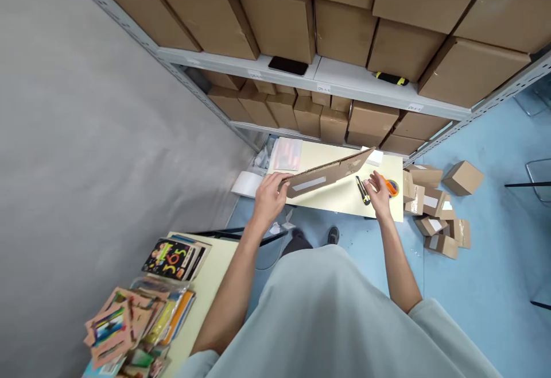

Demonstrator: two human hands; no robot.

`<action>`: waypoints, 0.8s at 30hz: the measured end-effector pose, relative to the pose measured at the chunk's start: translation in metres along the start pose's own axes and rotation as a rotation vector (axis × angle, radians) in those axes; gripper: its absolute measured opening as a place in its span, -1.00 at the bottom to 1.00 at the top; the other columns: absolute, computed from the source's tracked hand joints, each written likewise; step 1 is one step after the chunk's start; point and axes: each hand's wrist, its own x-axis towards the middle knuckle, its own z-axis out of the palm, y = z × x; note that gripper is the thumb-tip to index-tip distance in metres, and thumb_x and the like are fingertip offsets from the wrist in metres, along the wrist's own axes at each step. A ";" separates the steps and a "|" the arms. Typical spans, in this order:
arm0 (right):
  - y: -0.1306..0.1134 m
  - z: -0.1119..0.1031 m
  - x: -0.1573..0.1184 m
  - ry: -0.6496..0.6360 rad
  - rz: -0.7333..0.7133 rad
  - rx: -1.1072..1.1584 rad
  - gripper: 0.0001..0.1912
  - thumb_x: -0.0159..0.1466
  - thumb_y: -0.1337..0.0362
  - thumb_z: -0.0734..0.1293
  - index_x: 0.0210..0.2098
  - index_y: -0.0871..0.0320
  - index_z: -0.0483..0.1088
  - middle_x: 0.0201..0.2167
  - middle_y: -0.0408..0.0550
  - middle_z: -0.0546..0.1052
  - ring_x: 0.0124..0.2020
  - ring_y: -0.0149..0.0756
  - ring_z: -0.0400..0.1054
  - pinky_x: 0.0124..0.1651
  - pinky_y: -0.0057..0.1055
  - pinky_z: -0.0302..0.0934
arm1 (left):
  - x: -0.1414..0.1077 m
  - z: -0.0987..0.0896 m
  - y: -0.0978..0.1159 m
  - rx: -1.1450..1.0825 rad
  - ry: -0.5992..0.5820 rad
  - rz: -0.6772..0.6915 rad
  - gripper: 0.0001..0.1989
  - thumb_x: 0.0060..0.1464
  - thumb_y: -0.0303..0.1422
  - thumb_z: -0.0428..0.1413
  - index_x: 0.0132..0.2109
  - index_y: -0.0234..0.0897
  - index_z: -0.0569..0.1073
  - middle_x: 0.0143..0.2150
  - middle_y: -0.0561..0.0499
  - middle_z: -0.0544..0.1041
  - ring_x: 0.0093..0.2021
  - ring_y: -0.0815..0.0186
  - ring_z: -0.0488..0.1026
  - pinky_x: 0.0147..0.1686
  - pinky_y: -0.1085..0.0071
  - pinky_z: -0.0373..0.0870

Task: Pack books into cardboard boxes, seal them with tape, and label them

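Note:
My left hand (270, 197) grips the left end of a flat cardboard box (331, 176), thumb on the near face. The box is tilted up over a pale yellow table, its right end raised higher, and bears a white label. My right hand (379, 195) hovers past the box's right end, thumb and forefinger apart and nothing seen between them. Right beside its fingers is an orange tape dispenser (391, 186) with a roll of tape, partly hidden by the hand. A black and yellow utility knife (363, 191) lies on the table just left of my right hand.
Shelves (344, 73) full of cardboard boxes rise behind the table (331, 204). A phone (288, 66) and another utility knife (391, 78) lie on a shelf. Small boxes (434, 223) are heaped on the floor at right. A side table at lower left bears books (172, 258) and packets.

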 end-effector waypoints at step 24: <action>-0.012 0.074 0.005 0.223 0.245 -0.197 -0.04 0.01 -0.43 0.60 0.12 0.14 0.51 0.09 0.23 0.65 0.09 0.02 0.57 0.26 0.09 0.50 | 0.077 0.035 -0.138 -0.302 -0.387 0.108 -0.74 0.33 -0.29 0.17 0.09 -0.16 0.62 0.09 -0.13 0.69 0.23 0.02 0.55 0.32 0.02 0.47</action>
